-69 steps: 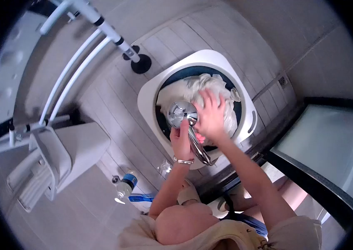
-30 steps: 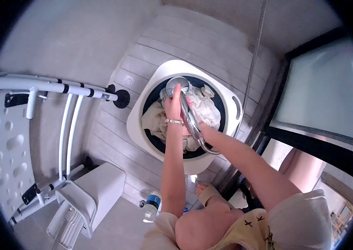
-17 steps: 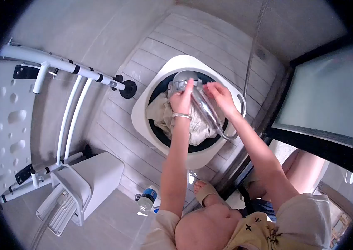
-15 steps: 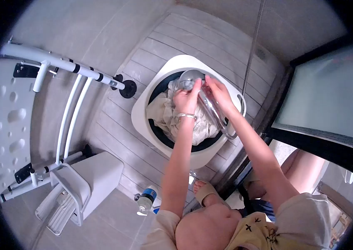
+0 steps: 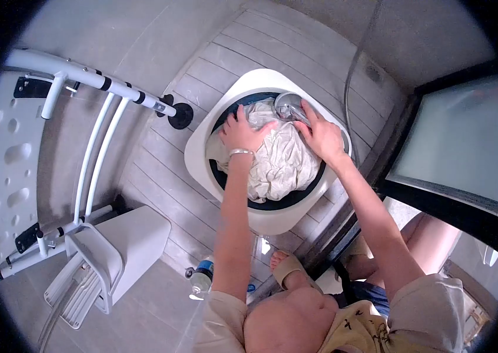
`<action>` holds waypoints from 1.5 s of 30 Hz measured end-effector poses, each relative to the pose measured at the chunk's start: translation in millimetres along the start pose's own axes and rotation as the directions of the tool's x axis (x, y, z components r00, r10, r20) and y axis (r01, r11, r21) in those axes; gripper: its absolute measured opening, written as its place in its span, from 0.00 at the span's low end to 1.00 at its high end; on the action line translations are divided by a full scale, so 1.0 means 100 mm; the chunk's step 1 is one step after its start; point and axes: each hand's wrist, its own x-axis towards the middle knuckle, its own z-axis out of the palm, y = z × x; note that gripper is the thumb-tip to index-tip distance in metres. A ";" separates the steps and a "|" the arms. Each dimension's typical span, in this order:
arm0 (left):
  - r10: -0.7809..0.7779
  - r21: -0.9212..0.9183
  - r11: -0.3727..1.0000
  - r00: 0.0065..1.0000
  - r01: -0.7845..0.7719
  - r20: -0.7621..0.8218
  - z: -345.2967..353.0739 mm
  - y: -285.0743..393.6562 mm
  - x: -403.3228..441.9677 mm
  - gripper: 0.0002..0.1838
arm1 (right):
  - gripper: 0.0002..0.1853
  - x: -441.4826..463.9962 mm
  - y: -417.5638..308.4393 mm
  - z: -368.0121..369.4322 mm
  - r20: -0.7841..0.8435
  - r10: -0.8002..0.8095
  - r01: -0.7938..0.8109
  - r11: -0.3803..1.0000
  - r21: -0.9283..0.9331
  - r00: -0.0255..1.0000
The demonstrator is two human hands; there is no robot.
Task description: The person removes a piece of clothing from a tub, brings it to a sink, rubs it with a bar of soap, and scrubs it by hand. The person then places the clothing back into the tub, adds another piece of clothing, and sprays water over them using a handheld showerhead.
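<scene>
A crumpled pale cloth [image 5: 284, 167] fills much of the dark inside of a white tub [image 5: 197, 154] on the floor. My left hand [image 5: 243, 133], wearing a silver bracelet, lies on the cloth's left part with its fingers spread. At the tub's upper right, my right hand [image 5: 322, 139] grips a grey and clear shower head [image 5: 287, 106]. The head rests over or just above the cloth; its underside is hidden, and whether water runs from it I cannot make out.
A shower hose [image 5: 352, 76] hangs along the far wall. White folding rails [image 5: 105, 150] stand left, above a pale grey bin-like container [image 5: 137, 244]. A bottle with a blue label [image 5: 203, 273] stands near my foot [image 5: 284, 267]. At right is a black-framed glass door [image 5: 455, 141].
My hands have moved apart. The left went left and down onto the cloth with fingers spreading. The right carried the shower head to the right, towards the tub's rim.
</scene>
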 end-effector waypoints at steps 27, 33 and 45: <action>0.142 -0.108 0.985 0.988 -0.136 0.056 -0.53 -0.20 -1.12 0.29 | 0.26 0.35 -0.12 0.01 0.236 -0.010 -0.006 0.998 0.066 0.972; -0.010 -0.235 0.971 0.992 0.040 0.128 -0.45 -0.24 -1.21 0.36 | 0.29 0.61 -0.13 0.60 0.283 -0.137 0.175 0.978 -0.112 0.949; -0.126 -0.171 0.974 0.981 0.150 0.146 -0.27 -0.07 -1.14 0.47 | 0.33 0.78 -0.51 0.53 0.554 0.082 0.027 0.982 -0.186 0.829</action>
